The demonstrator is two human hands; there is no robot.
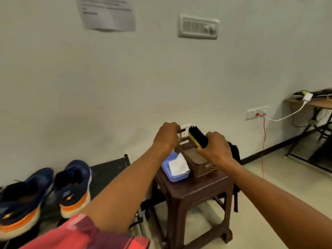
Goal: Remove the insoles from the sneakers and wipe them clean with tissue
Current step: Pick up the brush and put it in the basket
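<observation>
Two navy sneakers with orange and cream soles stand at the lower left, heels toward me: one (19, 202) at the frame's edge, the other (74, 187) beside it. A blue tissue box (175, 175) with a white tissue (178, 164) sticking out sits on a dark brown stool (195, 193). Next to it is a perforated brown basket (201, 168). My right hand (215, 150) holds a shoe brush (197, 136) with black bristles and a yellow back over the basket. My left hand (167, 137) is closed at the basket's far left rim; what it pinches is hidden.
A black folded stand (109, 169) leans on the wall behind the sneakers. A black bag (235, 155) lies behind the stool. A wall socket (256, 112) with red and white cables and a wooden desk (312, 102) are at the right. Light floor tiles extend right of the stool.
</observation>
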